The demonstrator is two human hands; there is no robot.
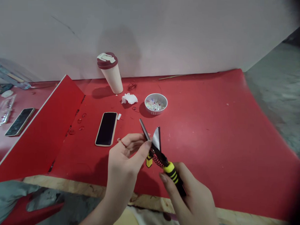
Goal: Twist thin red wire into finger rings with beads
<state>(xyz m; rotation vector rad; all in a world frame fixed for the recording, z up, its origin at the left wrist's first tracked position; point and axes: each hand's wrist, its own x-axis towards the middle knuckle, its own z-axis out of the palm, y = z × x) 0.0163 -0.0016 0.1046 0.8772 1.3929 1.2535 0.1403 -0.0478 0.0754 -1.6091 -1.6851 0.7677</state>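
My right hand [193, 196] is wrapped round a yellow-and-black handle of spring-loaded scissors [173, 174]. Their blades stand apart and point away from me. Thumb and index finger of my left hand [126, 161] are pinched together right at the blades' base; whatever lies between them is too small or hidden to name. A ring with a reddish thread-like band shows on a left finger. Beyond the blades sits a small white perforated bowl [156, 112] with tiny coloured bits in it. To the left of my left hand lies a dark-screened phone [106, 129].
A cream tumbler [113, 79] with a maroon lid stands near the wall beside crumpled tissue [129, 98] and tangled red wire [132, 87]. On the left, an upright red divider [46, 132] separates another phone [20, 121]. A person's grey sleeve [9, 196] shows at lower left.
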